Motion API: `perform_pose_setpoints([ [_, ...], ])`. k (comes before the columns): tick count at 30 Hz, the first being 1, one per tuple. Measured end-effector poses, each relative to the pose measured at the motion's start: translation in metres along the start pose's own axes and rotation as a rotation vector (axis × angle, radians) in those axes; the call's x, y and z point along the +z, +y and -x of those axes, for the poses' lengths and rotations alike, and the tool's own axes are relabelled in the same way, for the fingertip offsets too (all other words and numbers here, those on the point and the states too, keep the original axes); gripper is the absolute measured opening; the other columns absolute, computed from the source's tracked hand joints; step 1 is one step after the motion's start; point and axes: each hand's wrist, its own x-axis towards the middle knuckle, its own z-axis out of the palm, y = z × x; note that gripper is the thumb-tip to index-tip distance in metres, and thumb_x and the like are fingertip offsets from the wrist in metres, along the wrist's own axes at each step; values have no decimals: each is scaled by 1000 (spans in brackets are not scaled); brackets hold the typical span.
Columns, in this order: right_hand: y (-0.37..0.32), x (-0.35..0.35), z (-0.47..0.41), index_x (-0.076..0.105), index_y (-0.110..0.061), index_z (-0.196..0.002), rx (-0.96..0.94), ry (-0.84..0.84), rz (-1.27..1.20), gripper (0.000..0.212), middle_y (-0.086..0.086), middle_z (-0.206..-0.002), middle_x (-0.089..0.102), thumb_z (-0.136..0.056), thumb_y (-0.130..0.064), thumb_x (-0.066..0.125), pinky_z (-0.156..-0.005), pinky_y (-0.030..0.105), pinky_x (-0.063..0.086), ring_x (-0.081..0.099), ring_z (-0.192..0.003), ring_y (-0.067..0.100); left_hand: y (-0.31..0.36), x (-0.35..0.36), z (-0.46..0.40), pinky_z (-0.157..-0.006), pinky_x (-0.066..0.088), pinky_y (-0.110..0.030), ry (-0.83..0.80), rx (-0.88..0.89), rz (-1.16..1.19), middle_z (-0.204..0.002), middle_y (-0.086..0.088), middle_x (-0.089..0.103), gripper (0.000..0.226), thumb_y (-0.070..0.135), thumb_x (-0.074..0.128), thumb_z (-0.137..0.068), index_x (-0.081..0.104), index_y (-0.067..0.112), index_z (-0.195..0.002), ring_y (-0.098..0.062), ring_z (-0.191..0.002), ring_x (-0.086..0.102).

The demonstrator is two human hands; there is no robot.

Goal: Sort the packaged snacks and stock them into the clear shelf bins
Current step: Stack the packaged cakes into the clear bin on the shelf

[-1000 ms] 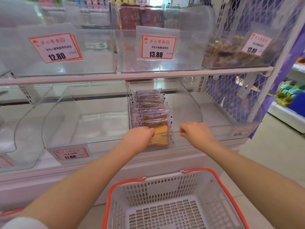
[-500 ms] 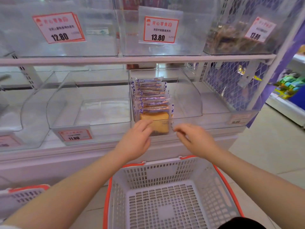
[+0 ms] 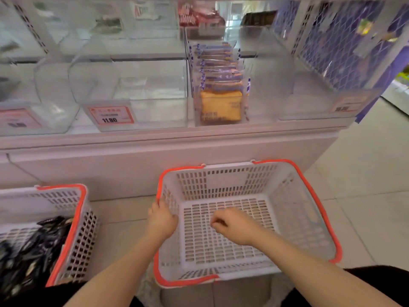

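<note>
A row of purple-edged snack packs (image 3: 218, 69) stands upright in the middle clear bin (image 3: 265, 100) on the lower shelf, and the front pack shows a yellow cake (image 3: 220, 106). On the floor below sits an empty white basket with an orange rim (image 3: 309, 180). My left hand (image 3: 162, 218) grips the basket's left wall, thumb inside and fingers outside. My right hand (image 3: 234, 226) hovers over the basket's floor with fingers curled and nothing in it.
A second white basket (image 3: 81, 218) at the left holds several dark snack packs (image 3: 33, 251). The clear bin (image 3: 143, 111) left of the stocked one is empty and carries an 11.80 price tag (image 3: 110, 115). A purple mesh panel (image 3: 336, 45) closes the shelf's right end.
Both hands have dropped from the front of the stocked bin down to the empty basket. The left hand took hold of its left wall. My view tilted downward.
</note>
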Motion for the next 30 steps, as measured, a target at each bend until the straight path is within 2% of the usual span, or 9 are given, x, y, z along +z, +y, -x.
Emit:
perform_pose_setpoints([
  [5,14,43,15,63,-12,-102,157,-18,-155,22,5,-98,66,-96,-23,45,-77,34,48,61,-88,21,-12,17,5,-87,49,-46,37,-327,775,-117,-23,59,38,3,49,-86,47,2,-123,-35,-97,59],
  [7,18,55,21,62,-12,-105,210,-1,-202,21,6,-102,66,-96,-23,46,-78,32,48,61,-92,21,-8,14,3,-81,53,-45,-19,-367,934,-104,-18,64,30,4,44,-88,54,6,-116,-33,-89,63],
  [10,19,65,24,56,-13,-118,261,34,-286,28,5,-115,63,-96,-28,47,-83,26,44,59,-100,19,7,8,10,-62,49,-29,-133,-285,1007,-82,-2,68,29,6,41,-90,62,13,-108,-17,-71,61],
  [12,18,65,25,48,-14,-130,281,71,-343,40,2,-125,57,-95,-33,48,-88,26,43,57,-106,17,26,6,19,-65,48,-25,-233,-198,1078,-81,1,68,30,6,42,-91,64,15,-108,-13,-70,59],
  [15,18,57,31,42,-15,-136,295,177,-474,52,0,-129,53,-91,-41,53,-86,23,43,54,-103,9,60,5,30,-83,50,-26,-397,-68,1226,-101,-5,68,31,7,44,-93,60,15,-118,-16,-87,63],
  [19,27,43,42,49,-16,-123,341,306,-350,42,2,-118,56,-87,-37,56,-84,30,45,57,-105,20,102,7,38,-102,41,-34,-572,52,1215,-117,-7,65,36,7,43,-94,53,18,-126,-20,-108,61],
  [23,56,26,52,51,-8,-115,484,361,-177,30,11,-113,59,-88,-21,50,-80,33,43,57,-104,30,142,20,39,-95,37,-22,-644,213,903,-120,11,60,32,14,45,-96,52,29,-123,-3,-112,54],
  [27,110,14,70,50,-3,-109,662,429,-167,21,17,-111,60,-91,-11,46,-78,34,42,57,-103,32,174,50,34,-80,43,-21,-507,69,815,-111,2,59,27,13,48,-94,54,16,-121,-11,-99,54],
  [30,150,11,80,50,-2,-110,786,408,-158,21,19,-113,59,-90,-7,44,-80,36,42,56,-105,34,183,71,36,-74,44,-23,-536,-35,831,-100,-3,63,18,12,46,-94,55,13,-109,-13,-82,57],
])
